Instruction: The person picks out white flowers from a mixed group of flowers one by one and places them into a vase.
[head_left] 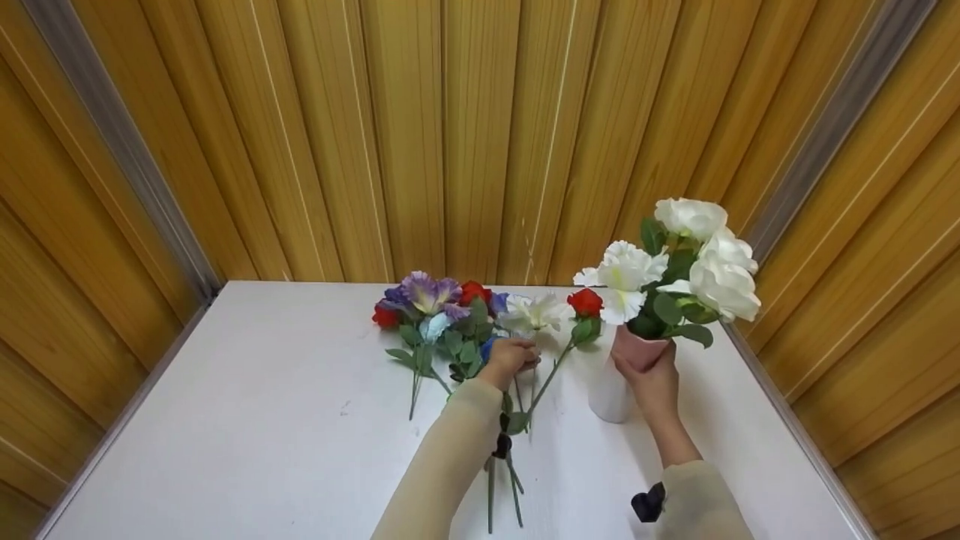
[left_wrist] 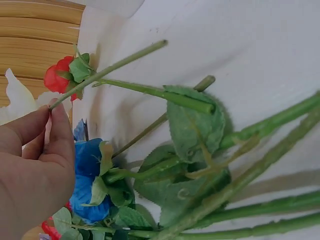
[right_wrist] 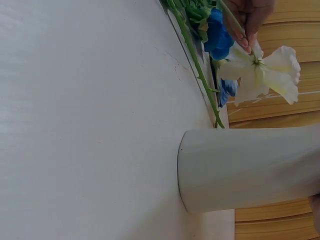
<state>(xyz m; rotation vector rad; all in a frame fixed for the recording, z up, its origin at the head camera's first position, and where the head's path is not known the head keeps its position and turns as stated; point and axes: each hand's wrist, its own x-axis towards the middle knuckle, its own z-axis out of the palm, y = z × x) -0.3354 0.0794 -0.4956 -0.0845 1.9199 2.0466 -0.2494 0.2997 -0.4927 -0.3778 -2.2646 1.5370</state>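
Note:
My left hand (head_left: 512, 358) pinches the thin green stem (left_wrist: 115, 67) of a white flower (right_wrist: 280, 72) between thumb and fingers, close below the bloom. This flower is over the loose flowers on the table. On the right, my right hand (head_left: 655, 382) grips the upper, pink part of a vase (head_left: 610, 390) whose lower part is white. Large white roses (head_left: 724, 281) and a frilly white flower (head_left: 626, 277) fill the vase, with green leaves around them. In the right wrist view, only a bit of the right hand shows at the edge.
Beside the left hand lie a purple flower (head_left: 427, 291), a blue flower (left_wrist: 90, 180) and a pale blue one (head_left: 433, 328). A red rose (head_left: 585, 302) lies between the hands, its stem slanting forward across the white table (head_left: 262, 420). Wood-panelled walls (head_left: 480, 142) enclose the table.

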